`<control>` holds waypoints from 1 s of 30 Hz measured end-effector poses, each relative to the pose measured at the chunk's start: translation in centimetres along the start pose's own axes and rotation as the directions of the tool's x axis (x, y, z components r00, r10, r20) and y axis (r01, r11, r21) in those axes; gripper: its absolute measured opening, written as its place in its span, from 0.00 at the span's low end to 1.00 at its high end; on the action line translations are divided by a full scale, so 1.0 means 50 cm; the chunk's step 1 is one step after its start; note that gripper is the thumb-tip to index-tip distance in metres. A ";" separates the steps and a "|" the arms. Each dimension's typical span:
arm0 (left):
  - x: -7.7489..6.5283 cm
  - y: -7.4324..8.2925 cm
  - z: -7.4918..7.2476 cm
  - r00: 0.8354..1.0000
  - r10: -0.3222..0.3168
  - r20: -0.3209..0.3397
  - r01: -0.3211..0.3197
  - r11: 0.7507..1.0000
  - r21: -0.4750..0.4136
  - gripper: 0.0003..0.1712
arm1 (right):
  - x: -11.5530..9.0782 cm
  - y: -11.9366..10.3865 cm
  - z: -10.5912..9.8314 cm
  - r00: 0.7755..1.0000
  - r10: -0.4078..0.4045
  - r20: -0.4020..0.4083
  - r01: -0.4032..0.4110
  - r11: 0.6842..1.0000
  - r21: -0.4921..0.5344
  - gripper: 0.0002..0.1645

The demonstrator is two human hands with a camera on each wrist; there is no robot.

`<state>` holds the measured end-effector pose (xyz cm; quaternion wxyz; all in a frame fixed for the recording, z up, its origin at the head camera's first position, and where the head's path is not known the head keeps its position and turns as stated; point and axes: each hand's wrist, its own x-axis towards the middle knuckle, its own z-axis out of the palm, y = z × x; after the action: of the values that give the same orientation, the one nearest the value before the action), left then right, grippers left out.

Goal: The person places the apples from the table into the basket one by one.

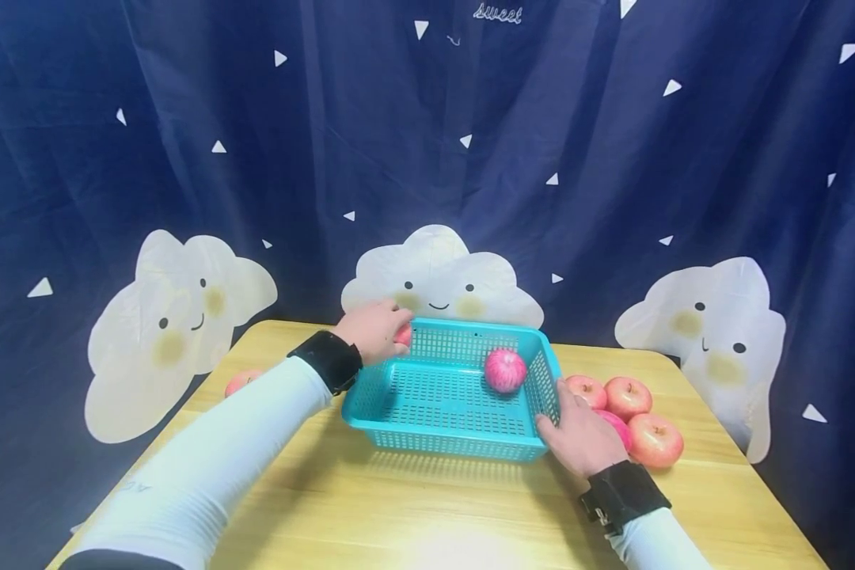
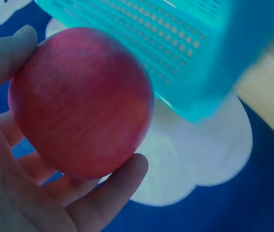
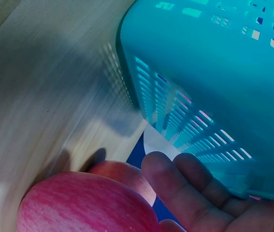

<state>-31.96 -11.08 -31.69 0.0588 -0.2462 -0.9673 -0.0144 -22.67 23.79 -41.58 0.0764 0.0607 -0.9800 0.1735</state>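
Observation:
My left hand grips a red apple between thumb and fingers, above the back left corner of a turquoise plastic basket. In the head view the hand covers most of that apple. A pink striped apple lies inside the basket near its right wall. My right hand holds the basket's right rim, thumb on the inner side and fingers along the outer wall. Close beside those fingers, a pink apple rests on the table.
Several apples cluster right of the basket, among them a pale red apple at the front. Partly behind my left forearm, another apple sits on the wooden table. A dark blue curtain with cloud prints hangs behind.

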 end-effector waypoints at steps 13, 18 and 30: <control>0.024 0.105 0.020 0.991 0.126 0.040 -0.127 0.991 0.046 0.30 | 0.001 -0.001 -0.001 1.000 0.004 0.018 -0.004 1.000 0.007 0.48; 0.035 0.140 0.037 0.984 0.165 0.073 -0.168 0.985 0.039 0.31 | 0.001 -0.002 -0.001 1.000 0.008 0.024 -0.008 1.000 0.009 0.48; 0.052 0.222 0.077 0.966 0.238 0.099 -0.245 0.967 0.067 0.25 | 0.004 0.000 0.001 1.000 0.011 0.015 -0.011 1.000 0.011 0.48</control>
<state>-29.30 0.13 -35.21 0.0262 -0.3599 -0.9317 0.0418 -22.88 23.77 -41.61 0.0678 0.0571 -0.9799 0.1788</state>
